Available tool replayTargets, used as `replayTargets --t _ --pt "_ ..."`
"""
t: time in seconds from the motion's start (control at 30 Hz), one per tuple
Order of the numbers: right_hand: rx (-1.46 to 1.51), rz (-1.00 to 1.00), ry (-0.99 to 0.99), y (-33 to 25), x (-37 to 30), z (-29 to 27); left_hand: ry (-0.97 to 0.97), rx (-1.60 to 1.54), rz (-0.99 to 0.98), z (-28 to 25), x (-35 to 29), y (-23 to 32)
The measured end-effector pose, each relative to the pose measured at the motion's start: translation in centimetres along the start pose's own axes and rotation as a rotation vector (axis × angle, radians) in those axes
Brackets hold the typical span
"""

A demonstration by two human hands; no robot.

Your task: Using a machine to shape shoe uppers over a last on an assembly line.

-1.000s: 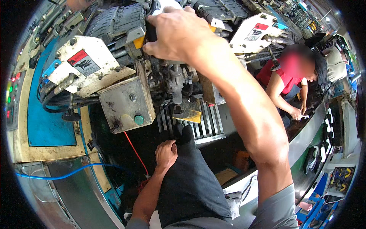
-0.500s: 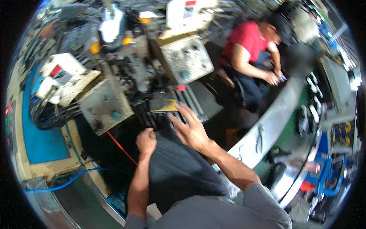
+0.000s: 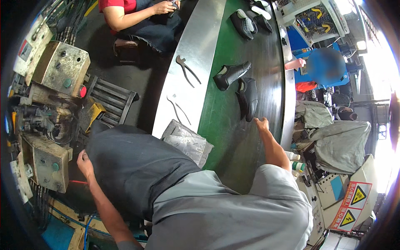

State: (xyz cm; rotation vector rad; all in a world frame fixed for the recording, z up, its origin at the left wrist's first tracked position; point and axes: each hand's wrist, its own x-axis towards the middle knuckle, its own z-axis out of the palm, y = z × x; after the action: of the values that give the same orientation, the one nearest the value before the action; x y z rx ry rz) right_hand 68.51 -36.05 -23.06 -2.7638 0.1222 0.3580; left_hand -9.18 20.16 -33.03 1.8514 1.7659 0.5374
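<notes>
My right hand (image 3: pixel 261 123) reaches over the conveyor belt (image 3: pixel 221 137), close to the toe of a black shoe (image 3: pixel 248 98). Thumb and forefinger look apart, with nothing seen between them; whether they touch the shoe I cannot tell. Another black shoe (image 3: pixel 231 75) lies just beyond it, tilted the other way. Low at the left, my left hand (image 3: pixel 86 166) hangs beside my dark-clad leg, its fingers curled in with nothing visible in them.
Pincers (image 3: pixel 187 71) and thinner pliers (image 3: pixel 178 109) lie on the metal ledge, near a folded patterned cloth (image 3: pixel 187 141). More shoes (image 3: pixel 243 24) sit farther up the belt. A seated co-worker (image 3: pixel 137 16) is beyond the ledge. Control boxes (image 3: pixel 62 66) stand left, a slatted rack (image 3: pixel 112 98) beside them.
My view has swung right, from the machines to the belt. My right hand has gone from in front of my lap out over the belt to a shoe. The left stays low, curled.
</notes>
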Motion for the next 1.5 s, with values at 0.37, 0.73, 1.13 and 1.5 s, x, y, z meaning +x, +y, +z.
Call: replayTargets --t 0.37,0.73,1.13,1.5 --pt "0.727 0.309 -0.204 -6.4 1.3 8.4 0.048 -0.108 -0.029 -3.6 -6.7 9.5" --pt "0.862 -0.297 -0.775 -11.6 -21.6 2.2 -0.671 -1.079 -0.182 9.0 -10.5 38.4" --pt "0.618 -0.772 -1.325 -30.6 -42.9 9.8 -0.177 -1.290 -0.066 -2.0 -14.3 29.3" --pt "0.171 -1.085 -1.036 -31.2 -45.5 12.2 -0.110 -1.628 -0.258 -1.6 -23.2 21.1"
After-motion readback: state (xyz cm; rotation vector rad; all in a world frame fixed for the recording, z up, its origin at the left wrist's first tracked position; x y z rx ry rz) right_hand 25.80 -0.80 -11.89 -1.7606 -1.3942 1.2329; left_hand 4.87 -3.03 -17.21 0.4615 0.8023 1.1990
